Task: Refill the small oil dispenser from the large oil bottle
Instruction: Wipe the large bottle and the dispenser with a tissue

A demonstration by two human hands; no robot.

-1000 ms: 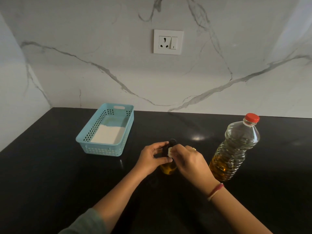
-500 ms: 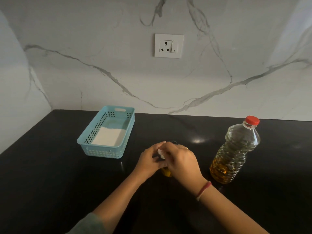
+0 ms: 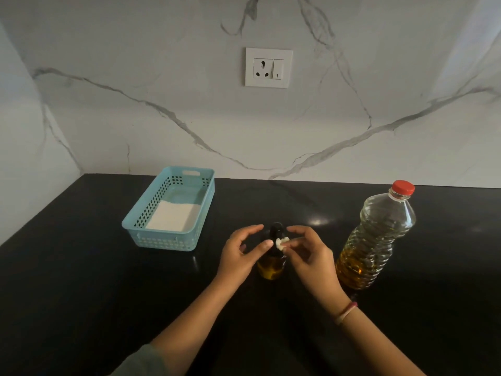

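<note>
Pinching a small white wad point(image 3: 280, 244) between thumb and fingers, your right hand point(image 3: 309, 256) sits just right of the small oil dispenser point(image 3: 272, 263), with the wad against its dark top. Your left hand point(image 3: 240, 255) curls loosely on the dispenser's other side, fingers spread and gripping nothing; whether the thumb tip touches the dispenser's neck is hard to tell. The dispenser stands upright on the black tabletop point(image 3: 81, 294) between your two hands, a little amber oil showing at its bottom. To the right of the dispenser, near your right wrist, the large oil bottle point(image 3: 376, 240) stands upright with its red cap point(image 3: 403, 187) on, oil filling only its lower part. Left of the dispenser and farther back, a light blue basket point(image 3: 130, 226) holds something flat and white point(image 3: 173, 215).
</note>
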